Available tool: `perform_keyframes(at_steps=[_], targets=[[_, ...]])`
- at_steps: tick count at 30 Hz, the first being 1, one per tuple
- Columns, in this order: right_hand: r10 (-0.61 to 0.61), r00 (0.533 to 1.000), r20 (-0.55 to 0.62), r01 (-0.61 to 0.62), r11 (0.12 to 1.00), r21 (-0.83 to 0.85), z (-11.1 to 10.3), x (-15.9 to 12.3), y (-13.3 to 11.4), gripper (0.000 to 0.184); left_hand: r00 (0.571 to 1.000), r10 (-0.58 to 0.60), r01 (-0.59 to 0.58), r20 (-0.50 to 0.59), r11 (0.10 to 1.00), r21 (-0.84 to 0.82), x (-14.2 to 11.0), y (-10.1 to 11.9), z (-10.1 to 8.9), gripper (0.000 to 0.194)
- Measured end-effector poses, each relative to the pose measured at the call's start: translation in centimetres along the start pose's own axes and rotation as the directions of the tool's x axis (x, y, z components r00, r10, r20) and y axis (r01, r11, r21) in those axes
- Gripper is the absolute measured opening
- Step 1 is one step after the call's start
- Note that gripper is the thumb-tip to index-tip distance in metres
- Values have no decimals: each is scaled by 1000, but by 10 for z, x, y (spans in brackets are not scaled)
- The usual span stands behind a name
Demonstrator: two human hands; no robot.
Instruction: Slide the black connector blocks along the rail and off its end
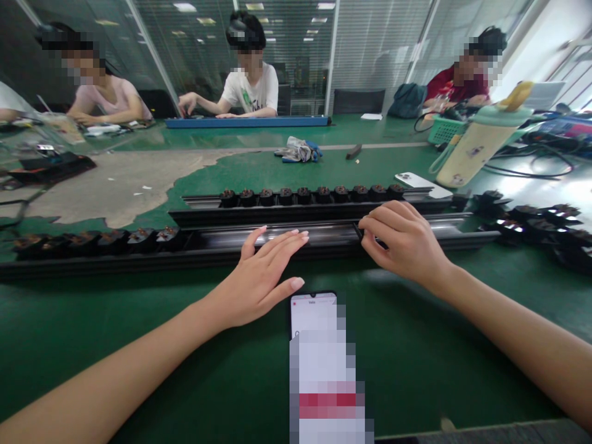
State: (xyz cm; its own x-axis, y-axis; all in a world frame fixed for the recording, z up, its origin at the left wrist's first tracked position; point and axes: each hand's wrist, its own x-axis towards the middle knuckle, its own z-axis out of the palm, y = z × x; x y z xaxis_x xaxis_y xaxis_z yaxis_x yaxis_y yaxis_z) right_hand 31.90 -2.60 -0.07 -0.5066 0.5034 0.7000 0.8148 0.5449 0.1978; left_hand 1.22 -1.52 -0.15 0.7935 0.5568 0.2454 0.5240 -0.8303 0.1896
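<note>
A long black channel rail [324,243] lies across the green table in front of me, its inner face shiny. Several round black socket-like modules [143,239] with metal contacts sit in its left part. My left hand [266,280] is over the rail's middle with fingers stretched out and nothing in it. Farther right, my right hand [400,240] is closed at the rail, thumb and fingers pinched together. A dark edge shows at its fingertips, but what it grips is mostly hidden. Behind this rail lies a second black rail [296,214] holding a row of similar modules [303,196].
A lit phone [319,357] lies below my hands. Loose black modules [531,219] are heaped at right, near a white phone [414,180] and a cream tumbler [481,148]. Gloves [300,150] lie beyond the rails. Across the table, a person [252,86] sits behind a blue bar [250,122].
</note>
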Motion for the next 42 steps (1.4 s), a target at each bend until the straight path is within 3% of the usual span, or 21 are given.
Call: perform_keyframes(at_steps=[11, 17, 24, 28, 42], targets=[[39, 998, -50, -36, 997, 68, 0, -5, 12, 19, 1000, 1, -1, 2, 1000, -11, -1, -1, 0, 63], [61, 988, -143, -39, 988, 152, -1, -7, 17, 28, 1000, 1, -1, -2, 1000, -12, -1, 0, 1, 63], [-95, 995, -30, 96, 995, 32, -3, -8, 24, 28, 1000, 7, -7, -4, 1000, -6, 0, 0, 0, 63], [-112, 993, -46, 114, 993, 28, -4, -10, 29, 30, 1000, 11, -11, -4, 1000, 2, -1, -1, 1, 62], [185, 972, -142, -157, 970, 185, -13, -11, 34, 18, 1000, 8, -8, -5, 1000, 8, 0, -1, 1, 62]])
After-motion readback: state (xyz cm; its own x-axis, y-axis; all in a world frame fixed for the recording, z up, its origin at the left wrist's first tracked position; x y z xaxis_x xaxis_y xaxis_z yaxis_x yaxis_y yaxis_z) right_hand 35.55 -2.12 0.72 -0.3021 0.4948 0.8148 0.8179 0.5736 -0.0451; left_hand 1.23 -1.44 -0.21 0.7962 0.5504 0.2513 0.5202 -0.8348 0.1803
